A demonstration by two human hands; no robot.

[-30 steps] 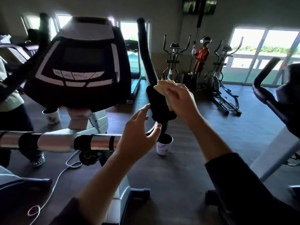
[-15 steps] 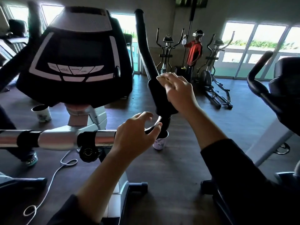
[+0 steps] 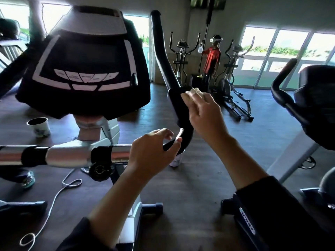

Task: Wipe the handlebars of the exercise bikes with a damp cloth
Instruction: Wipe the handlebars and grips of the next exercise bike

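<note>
Black foam covers the right handlebar (image 3: 164, 57) of the exercise bike, which rises up and away from the right hand (image 3: 204, 113). Right-hand grip: fingers curled round a pale cloth (image 3: 193, 93), pressing it against the thicker padded section of the bar. Only a small bunched part of the cloth shows above the knuckles. Left hand (image 3: 152, 154) sits lower and nearer the camera than the right, on the curved bend of the same bar where it joins the chrome crossbar (image 3: 68, 154). Its grip is loose, thumb and forefinger curled in a narrow ring (contact with the bar appears light, possibly only at the fingertips; view is partly blocked). Left of both hands, the bike's console (image 3: 85, 69) tilts toward the camera. Directly below the left hand's fingers, a white cup (image 3: 176, 160) stands on the floor. A second cup (image 3: 39, 126) stands far left of the grip, under the console.
</note>
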